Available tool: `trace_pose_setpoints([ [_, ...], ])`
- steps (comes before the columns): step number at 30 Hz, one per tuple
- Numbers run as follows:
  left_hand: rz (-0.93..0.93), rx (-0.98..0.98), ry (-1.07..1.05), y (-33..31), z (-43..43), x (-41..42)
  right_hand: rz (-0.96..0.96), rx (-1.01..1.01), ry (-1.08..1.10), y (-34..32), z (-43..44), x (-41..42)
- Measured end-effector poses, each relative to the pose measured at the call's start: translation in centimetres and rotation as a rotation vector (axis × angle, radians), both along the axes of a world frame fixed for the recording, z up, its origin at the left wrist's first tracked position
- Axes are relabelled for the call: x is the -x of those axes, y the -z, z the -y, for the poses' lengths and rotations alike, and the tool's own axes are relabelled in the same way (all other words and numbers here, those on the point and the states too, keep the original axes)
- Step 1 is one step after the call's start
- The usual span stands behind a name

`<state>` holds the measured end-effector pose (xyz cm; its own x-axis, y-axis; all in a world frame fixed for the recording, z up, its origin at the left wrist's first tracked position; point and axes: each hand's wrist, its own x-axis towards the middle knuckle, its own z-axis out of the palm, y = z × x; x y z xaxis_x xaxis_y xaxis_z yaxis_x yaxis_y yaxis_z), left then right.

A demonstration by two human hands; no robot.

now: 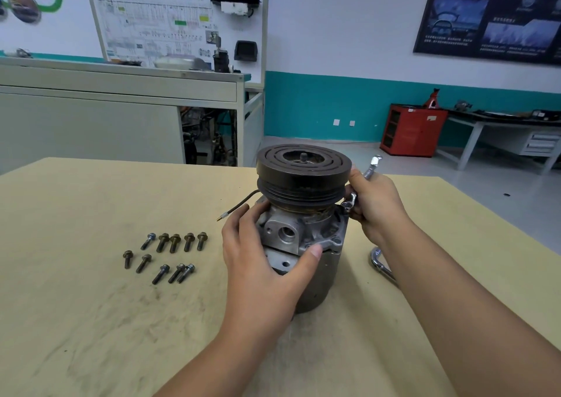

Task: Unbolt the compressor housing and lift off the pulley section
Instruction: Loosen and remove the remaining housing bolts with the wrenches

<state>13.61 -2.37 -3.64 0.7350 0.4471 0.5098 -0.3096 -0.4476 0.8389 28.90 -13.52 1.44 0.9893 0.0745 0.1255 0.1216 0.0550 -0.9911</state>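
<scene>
Left hand (261,263) grips the compressor housing (303,229) to steady it; right hand (376,208) holds the wrench (372,169) under the pulley (303,169)

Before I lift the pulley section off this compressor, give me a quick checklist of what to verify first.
1. Compressor upright on the table: ok.
2. Left hand gripping the compressor: ok.
3. Right hand free to lift: not ok, it holds a wrench.
4. Every fastener out of the housing: cannot tell; ten bolts lie on the table.
5. Space above the pulley clear: ok.
</scene>
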Motion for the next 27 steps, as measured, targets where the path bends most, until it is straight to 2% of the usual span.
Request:
trace_pose_setpoints([
  [4, 0.004, -0.014, -0.001, -0.1, 0.0, 0.1, 0.052, 0.095, -0.172, -0.2, 0.2, 0.5],
  [13, 0.006, -0.022, -0.009, 0.0, -0.1, 0.0, 0.055, 0.089, -0.304, -0.3, 0.9, 0.8],
  [16, 0.01, -0.027, -0.021, 0.0, 0.0, 0.0, -0.009, -0.064, -0.29, -0.4, 0.7, 1.0],
  [21, 0.011, -0.032, -0.015, 0.1, -0.1, 0.1, -0.087, -0.515, -0.152, -0.8, 0.9, 1.4],
  [24, 0.011, -0.028, -0.012, 0.0, -0.1, 0.1, -0.025, -0.608, -0.101, -0.9, 1.7, 2.0],
  [27, 0.016, -0.015, -0.003, 0.0, 0.0, 0.0, 0.07, -0.607, -0.068, -0.6, 2.1, 3.3],
])
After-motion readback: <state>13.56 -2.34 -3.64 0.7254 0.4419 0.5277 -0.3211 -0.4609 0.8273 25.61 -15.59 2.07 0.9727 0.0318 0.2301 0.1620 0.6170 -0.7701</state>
